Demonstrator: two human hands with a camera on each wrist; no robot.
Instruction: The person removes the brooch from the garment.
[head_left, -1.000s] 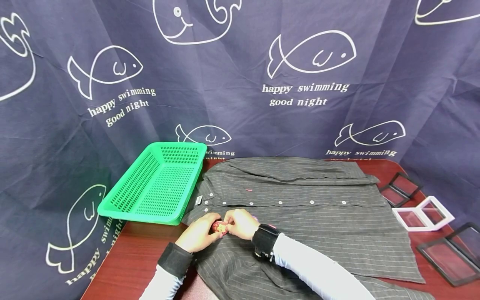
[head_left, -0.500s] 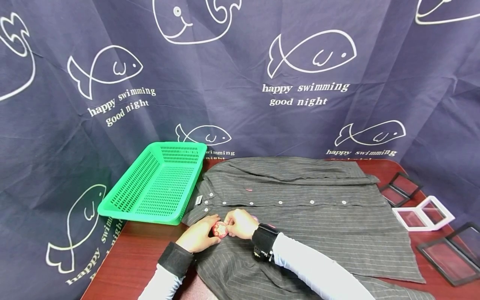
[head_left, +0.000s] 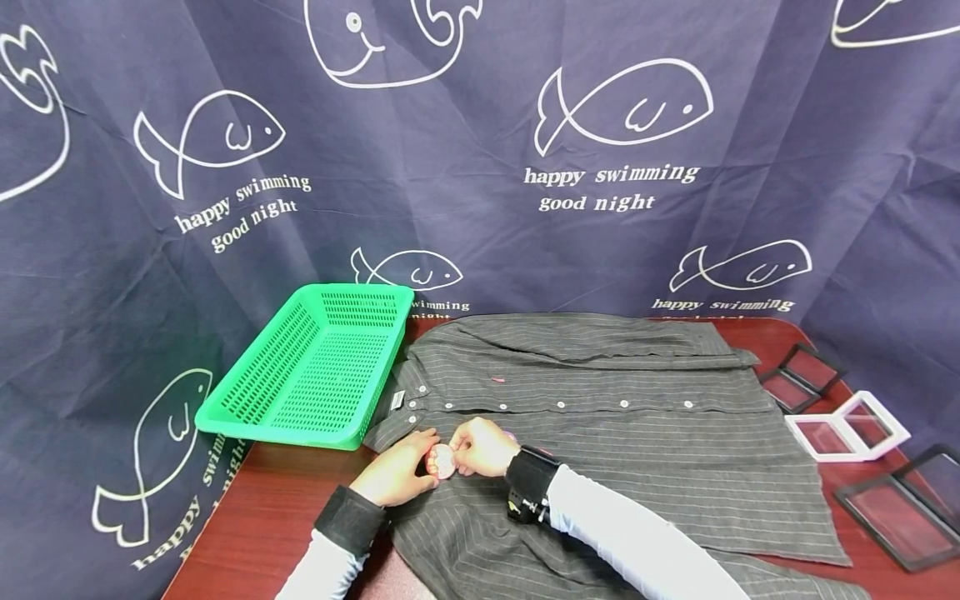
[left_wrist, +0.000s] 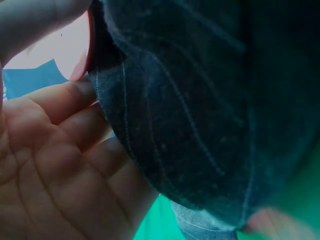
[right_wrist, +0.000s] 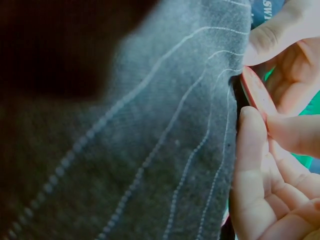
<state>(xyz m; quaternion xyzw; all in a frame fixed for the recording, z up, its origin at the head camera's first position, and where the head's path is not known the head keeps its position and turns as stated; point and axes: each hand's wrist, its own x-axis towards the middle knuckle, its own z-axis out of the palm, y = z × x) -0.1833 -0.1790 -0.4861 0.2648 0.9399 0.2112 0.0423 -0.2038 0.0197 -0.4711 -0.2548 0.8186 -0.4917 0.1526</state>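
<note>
A dark grey striped shirt [head_left: 600,467] with white buttons lies spread on the table. On its chest, near the collar, is a round red pin badge [head_left: 442,461], its face washed pale by glare. My right hand [head_left: 483,448] pinches the badge's edge between thumb and finger. My left hand [head_left: 393,471] lies at the badge's left side, gripping a raised fold of cloth beside it. In the right wrist view the badge [right_wrist: 258,95] stands edge-on against the shirt [right_wrist: 165,140]; its back is hidden. Part of a purple thing [head_left: 511,436] shows behind my right hand.
A green plastic basket [head_left: 330,375] stands at the back left of the red-brown table [head_left: 277,500]. Several folding frames lie at the right: a small black one [head_left: 802,379], a white one [head_left: 847,429] and a larger black one [head_left: 907,508]. A blue fish-print curtain [head_left: 480,200] hangs behind.
The badge's face has tilted, going from its red pattern with a yellow star to a pale glare. Both hands stay almost in place, with small finger shifts.
</note>
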